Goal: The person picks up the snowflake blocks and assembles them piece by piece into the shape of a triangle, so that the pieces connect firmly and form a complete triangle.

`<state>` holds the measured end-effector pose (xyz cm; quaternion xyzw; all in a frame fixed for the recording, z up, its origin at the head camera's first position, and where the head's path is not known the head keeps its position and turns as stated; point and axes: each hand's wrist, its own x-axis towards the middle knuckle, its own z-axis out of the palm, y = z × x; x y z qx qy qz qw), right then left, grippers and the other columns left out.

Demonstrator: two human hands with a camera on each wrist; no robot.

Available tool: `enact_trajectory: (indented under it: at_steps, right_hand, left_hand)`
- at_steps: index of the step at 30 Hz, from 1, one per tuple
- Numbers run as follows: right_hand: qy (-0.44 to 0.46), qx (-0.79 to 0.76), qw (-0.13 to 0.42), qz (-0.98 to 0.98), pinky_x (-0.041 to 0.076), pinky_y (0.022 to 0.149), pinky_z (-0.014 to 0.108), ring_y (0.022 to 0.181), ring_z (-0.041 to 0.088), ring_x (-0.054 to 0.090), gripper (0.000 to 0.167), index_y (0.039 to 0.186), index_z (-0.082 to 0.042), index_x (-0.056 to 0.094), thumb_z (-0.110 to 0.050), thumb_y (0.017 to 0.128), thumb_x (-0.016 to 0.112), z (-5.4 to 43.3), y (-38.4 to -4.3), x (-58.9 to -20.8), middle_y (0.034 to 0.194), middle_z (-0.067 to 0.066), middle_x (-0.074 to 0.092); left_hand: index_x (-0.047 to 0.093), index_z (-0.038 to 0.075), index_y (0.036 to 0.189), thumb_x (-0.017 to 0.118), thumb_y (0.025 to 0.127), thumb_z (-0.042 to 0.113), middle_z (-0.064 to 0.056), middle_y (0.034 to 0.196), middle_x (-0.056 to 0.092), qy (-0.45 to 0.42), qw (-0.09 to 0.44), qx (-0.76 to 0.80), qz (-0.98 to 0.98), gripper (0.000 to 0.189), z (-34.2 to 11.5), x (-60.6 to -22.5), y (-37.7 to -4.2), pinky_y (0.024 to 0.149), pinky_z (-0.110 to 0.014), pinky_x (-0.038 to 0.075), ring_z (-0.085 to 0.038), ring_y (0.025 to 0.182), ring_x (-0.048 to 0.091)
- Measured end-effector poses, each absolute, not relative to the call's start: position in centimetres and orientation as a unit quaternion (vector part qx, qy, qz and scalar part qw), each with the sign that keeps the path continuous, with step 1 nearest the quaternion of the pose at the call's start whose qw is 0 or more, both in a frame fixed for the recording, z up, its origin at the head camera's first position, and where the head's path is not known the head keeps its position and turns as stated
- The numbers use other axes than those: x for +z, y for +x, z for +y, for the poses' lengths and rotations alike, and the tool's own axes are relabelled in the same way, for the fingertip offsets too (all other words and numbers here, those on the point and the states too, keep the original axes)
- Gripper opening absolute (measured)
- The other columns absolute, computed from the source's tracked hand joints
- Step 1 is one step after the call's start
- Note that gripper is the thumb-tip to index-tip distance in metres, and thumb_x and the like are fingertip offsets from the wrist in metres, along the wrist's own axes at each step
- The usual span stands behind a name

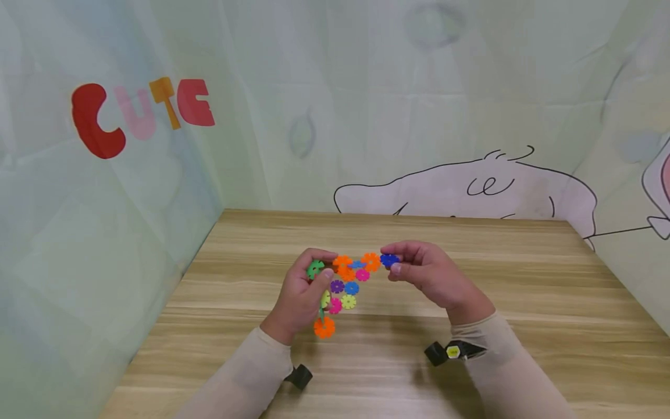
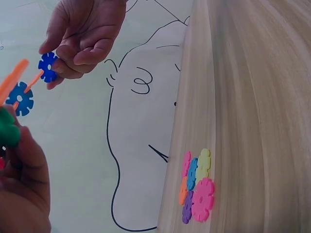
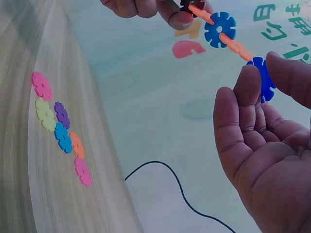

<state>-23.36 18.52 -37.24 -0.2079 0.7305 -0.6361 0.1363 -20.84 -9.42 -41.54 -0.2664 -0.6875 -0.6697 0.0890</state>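
1. Lettering on the backdrop, beyond and left of the left grip, reads "CUTE" in red, pink and orange.
2. Green Chinese characters, cut by the frame edge, appear above the right grip in the right wrist view only.
3. Right grip: pinching a dark blue disc, flower-shaped, whose rim meets an orange disc of the disc chain.
4. Left grip: fingers curled on the chain's other end, beside a green disc. Chain spans both grips, raised off the tabletop.
5. Lower orange disc, just below the left grip, shows in the head view only.
6. Both wrist views confirm six loose discs on the tabletop, lower than the grips: two pink; one each yellow-green, purple, blue, orange.
7. Tabletop is wood-grained; backdrop is pale green, with a cartoon outline beyond the right grip.
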Motion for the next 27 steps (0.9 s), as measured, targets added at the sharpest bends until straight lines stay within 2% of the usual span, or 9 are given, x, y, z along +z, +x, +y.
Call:
enact_trajectory:
  at_steps: [9, 13, 16, 21, 27]
  right_hand:
    - [-0.192, -0.646, 0.147, 0.724, 0.061, 0.092, 0.029, 0.096, 0.021, 0.068, 0.03, 0.129, 0.011, 0.057, 0.001, 0.101, 0.064, 18.0, -23.1, -37.2, 0.108, 0.008, 0.067]
    - [-0.177, -0.683, 0.171, 0.688, 0.062, 0.091, 0.029, 0.093, 0.018, 0.068, 0.024, 0.125, 0.008, 0.057, 0.003, 0.102, 0.063, 17.6, -23.0, -37.3, 0.106, 0.005, 0.068]
    - [-0.169, -0.705, 0.185, 0.663, 0.062, 0.09, 0.029, 0.088, 0.014, 0.069, 0.02, 0.122, 0.004, 0.059, 0.004, 0.102, 0.062, 17.4, -23.0, -37.5, 0.103, 0.003, 0.07]
    - [-0.161, -0.723, 0.185, 0.646, 0.062, 0.088, 0.028, 0.084, 0.013, 0.069, 0.019, 0.119, -0.003, 0.061, 0.007, 0.102, 0.06, 17.3, -23.1, -37.8, 0.102, 0.002, 0.072]
    - [-0.158, -0.729, 0.179, 0.641, 0.062, 0.089, 0.029, 0.09, 0.013, 0.07, 0.019, 0.12, -0.002, 0.061, 0.005, 0.103, 0.06, 17.2, -23.1, -38.0, 0.104, 0.003, 0.071]
  left_hand:
    - [0.055, -0.004, 0.129, 0.05, 0.105, -0.001, -0.02, 0.113, 0.058, -0.278, 0.083, -0.672, -0.681, 0.024, -9.3, -41.5, -20.7, 0.07, -0.019, 0.051, -0.012, 0.077, 0.05]
    - [0.056, -0.003, 0.128, 0.05, 0.105, -0.002, -0.019, 0.105, 0.059, -0.288, 0.089, -0.663, -0.686, 0.024, -9.2, -41.6, -20.7, 0.068, -0.02, 0.052, -0.011, 0.074, 0.051]
    - [0.056, -0.003, 0.127, 0.051, 0.104, -0.003, -0.013, 0.095, 0.059, -0.294, 0.097, -0.655, -0.689, 0.023, -9.1, -41.6, -20.7, 0.064, -0.02, 0.052, -0.011, 0.07, 0.051]
    - [0.055, -0.002, 0.127, 0.051, 0.105, -0.001, -0.002, 0.084, 0.055, -0.291, 0.088, -0.655, -0.692, 0.023, -9.0, -41.6, -20.5, 0.065, -0.02, 0.052, -0.01, 0.069, 0.051]
    - [0.055, -0.002, 0.128, 0.052, 0.106, 0.0, -0.004, 0.084, 0.056, -0.282, 0.088, -0.654, -0.697, 0.023, -8.9, -41.7, -20.4, 0.064, -0.021, 0.054, -0.012, 0.068, 0.053]
